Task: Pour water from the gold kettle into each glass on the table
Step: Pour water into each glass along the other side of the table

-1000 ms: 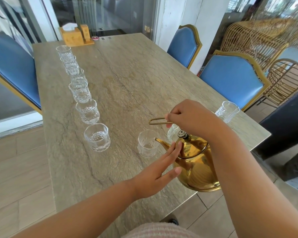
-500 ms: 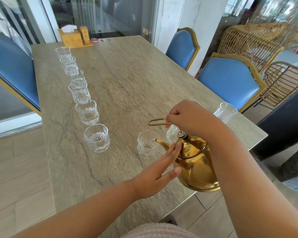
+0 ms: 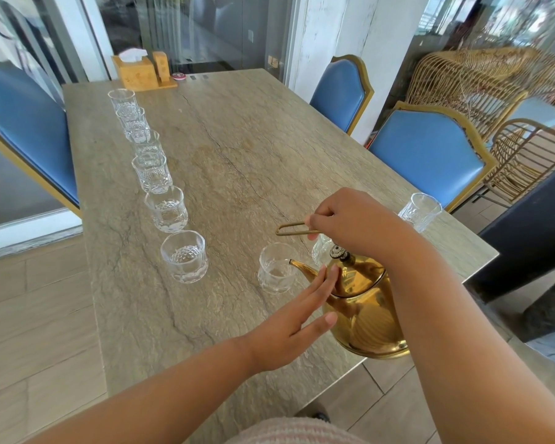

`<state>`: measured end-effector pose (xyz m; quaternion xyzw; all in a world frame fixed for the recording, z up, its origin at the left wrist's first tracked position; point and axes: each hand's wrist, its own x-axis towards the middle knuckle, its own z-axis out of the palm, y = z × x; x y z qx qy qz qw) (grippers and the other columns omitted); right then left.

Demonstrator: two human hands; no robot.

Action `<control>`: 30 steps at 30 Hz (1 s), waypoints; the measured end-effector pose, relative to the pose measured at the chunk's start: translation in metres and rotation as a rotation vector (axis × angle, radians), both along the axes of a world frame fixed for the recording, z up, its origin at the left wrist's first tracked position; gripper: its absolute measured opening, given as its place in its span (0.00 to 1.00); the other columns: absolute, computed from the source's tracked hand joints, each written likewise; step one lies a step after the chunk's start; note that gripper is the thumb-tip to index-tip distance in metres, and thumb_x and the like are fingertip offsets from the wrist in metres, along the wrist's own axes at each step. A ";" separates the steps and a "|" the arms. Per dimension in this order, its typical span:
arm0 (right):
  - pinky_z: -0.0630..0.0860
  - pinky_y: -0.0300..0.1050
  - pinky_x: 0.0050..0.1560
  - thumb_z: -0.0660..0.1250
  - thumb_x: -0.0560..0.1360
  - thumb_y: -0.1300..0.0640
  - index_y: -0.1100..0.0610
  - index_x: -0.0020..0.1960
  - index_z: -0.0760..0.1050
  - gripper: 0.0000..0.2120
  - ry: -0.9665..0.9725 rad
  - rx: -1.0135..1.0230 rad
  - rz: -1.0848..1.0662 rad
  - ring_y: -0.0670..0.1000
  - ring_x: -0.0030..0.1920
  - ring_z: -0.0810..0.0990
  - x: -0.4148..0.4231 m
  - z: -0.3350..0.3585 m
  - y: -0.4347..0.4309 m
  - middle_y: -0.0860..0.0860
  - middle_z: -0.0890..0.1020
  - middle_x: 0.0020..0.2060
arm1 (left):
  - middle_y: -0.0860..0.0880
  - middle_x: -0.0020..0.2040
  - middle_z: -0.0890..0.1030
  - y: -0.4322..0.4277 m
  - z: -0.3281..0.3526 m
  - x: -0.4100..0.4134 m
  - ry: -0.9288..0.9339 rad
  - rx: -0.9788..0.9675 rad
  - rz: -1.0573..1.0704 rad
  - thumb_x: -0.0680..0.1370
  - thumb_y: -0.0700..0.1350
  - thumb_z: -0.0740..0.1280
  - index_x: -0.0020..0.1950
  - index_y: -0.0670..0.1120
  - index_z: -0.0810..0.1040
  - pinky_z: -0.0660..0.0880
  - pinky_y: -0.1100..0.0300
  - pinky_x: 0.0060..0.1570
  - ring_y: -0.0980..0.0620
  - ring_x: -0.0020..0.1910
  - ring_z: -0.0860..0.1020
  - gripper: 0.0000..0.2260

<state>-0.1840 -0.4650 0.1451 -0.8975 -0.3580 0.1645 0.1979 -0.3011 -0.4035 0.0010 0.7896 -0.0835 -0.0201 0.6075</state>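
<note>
The right hand point(image 3: 359, 224) grips the gold kettle's point(image 3: 362, 302) thin wire handle point(image 3: 293, 229) at lower right of the frame — spout over a glass point(image 3: 276, 272); the left hand point(image 3: 297, 325), fingers flat, steadies its lid. Likely heavy, slick metal.

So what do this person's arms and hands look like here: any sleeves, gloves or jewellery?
Both forearms are bare to the frame's edge; no sleeve shows. The left hand and right hand are ungloved, with no ring, watch or bracelet visible, and the nails look short and unpainted. At the bottom edge, a pale pink ribbed knit garment shows.
</note>
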 end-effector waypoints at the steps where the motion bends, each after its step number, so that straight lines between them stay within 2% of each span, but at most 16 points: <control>1: 0.65 0.38 0.26 0.62 0.77 0.54 0.59 0.44 0.84 0.14 -0.001 0.001 -0.001 0.47 0.22 0.63 -0.001 0.000 0.000 0.49 0.67 0.21 | 0.68 0.75 0.45 0.000 0.000 0.000 0.000 -0.001 0.000 0.83 0.47 0.55 0.72 0.63 0.43 0.45 0.67 0.74 0.64 0.76 0.42 0.25; 6: 0.65 0.38 0.27 0.62 0.78 0.54 0.59 0.44 0.84 0.14 -0.001 0.010 -0.003 0.47 0.22 0.63 -0.002 -0.001 -0.001 0.49 0.66 0.20 | 0.68 0.75 0.45 0.001 -0.002 -0.001 -0.005 0.009 -0.001 0.83 0.47 0.54 0.73 0.63 0.43 0.45 0.64 0.75 0.64 0.76 0.42 0.25; 9: 0.63 0.32 0.22 0.62 0.78 0.54 0.59 0.44 0.84 0.15 -0.003 0.019 0.000 0.46 0.20 0.62 -0.001 -0.003 -0.002 0.48 0.66 0.19 | 0.67 0.76 0.45 0.001 -0.002 -0.002 0.009 0.007 -0.005 0.83 0.48 0.54 0.73 0.62 0.43 0.46 0.63 0.75 0.63 0.76 0.42 0.25; 12: 0.62 0.30 0.20 0.62 0.78 0.53 0.59 0.43 0.84 0.15 -0.007 0.038 -0.003 0.46 0.20 0.62 0.000 -0.006 -0.003 0.48 0.66 0.19 | 0.66 0.76 0.45 0.002 -0.001 -0.002 0.027 0.015 -0.013 0.82 0.49 0.54 0.74 0.62 0.43 0.45 0.67 0.74 0.64 0.76 0.41 0.25; 14: 0.64 0.33 0.23 0.62 0.78 0.53 0.58 0.43 0.84 0.15 -0.015 0.052 -0.004 0.47 0.22 0.64 0.000 -0.007 -0.005 0.50 0.70 0.21 | 0.65 0.76 0.44 0.003 0.000 -0.001 0.040 0.028 -0.018 0.82 0.50 0.54 0.74 0.61 0.43 0.45 0.71 0.72 0.66 0.75 0.41 0.25; 16: 0.63 0.31 0.22 0.62 0.77 0.53 0.58 0.43 0.84 0.15 -0.022 0.068 -0.006 0.48 0.23 0.64 0.000 -0.007 -0.007 0.52 0.72 0.23 | 0.65 0.76 0.44 0.003 0.001 -0.001 0.045 0.037 -0.019 0.82 0.50 0.54 0.73 0.61 0.43 0.45 0.73 0.71 0.66 0.75 0.41 0.25; 19: 0.62 0.31 0.20 0.62 0.77 0.52 0.58 0.42 0.84 0.15 -0.037 0.069 -0.005 0.47 0.22 0.63 -0.001 -0.009 -0.009 0.52 0.72 0.22 | 0.65 0.76 0.44 0.003 0.000 -0.002 0.045 0.044 -0.022 0.82 0.51 0.54 0.73 0.62 0.43 0.44 0.74 0.70 0.66 0.75 0.41 0.25; 22: 0.63 0.33 0.22 0.62 0.77 0.52 0.58 0.42 0.85 0.15 -0.042 0.072 0.006 0.49 0.24 0.65 -0.002 -0.009 -0.010 0.61 0.80 0.29 | 0.65 0.76 0.44 0.002 0.000 -0.002 0.044 0.047 -0.023 0.82 0.51 0.54 0.73 0.63 0.43 0.44 0.74 0.70 0.66 0.75 0.40 0.25; 25: 0.65 0.36 0.25 0.62 0.77 0.52 0.55 0.41 0.84 0.14 -0.043 0.092 0.001 0.50 0.26 0.67 -0.001 -0.012 -0.013 0.63 0.83 0.36 | 0.66 0.75 0.44 0.002 0.000 -0.002 0.042 0.058 -0.024 0.82 0.50 0.54 0.74 0.61 0.43 0.44 0.76 0.69 0.66 0.75 0.40 0.25; 28: 0.66 0.40 0.28 0.62 0.77 0.50 0.53 0.40 0.84 0.14 -0.011 0.134 -0.020 0.52 0.27 0.68 0.000 -0.013 -0.019 0.62 0.79 0.30 | 0.69 0.74 0.44 0.001 0.001 -0.002 0.039 0.067 -0.021 0.82 0.50 0.54 0.74 0.62 0.44 0.45 0.78 0.68 0.67 0.74 0.40 0.25; 30: 0.66 0.41 0.30 0.62 0.77 0.50 0.53 0.40 0.84 0.14 0.028 0.172 -0.047 0.53 0.28 0.67 0.001 -0.013 -0.026 0.56 0.73 0.25 | 0.67 0.75 0.44 -0.001 -0.001 -0.001 0.044 0.074 -0.003 0.82 0.52 0.54 0.74 0.64 0.44 0.46 0.75 0.68 0.68 0.74 0.40 0.25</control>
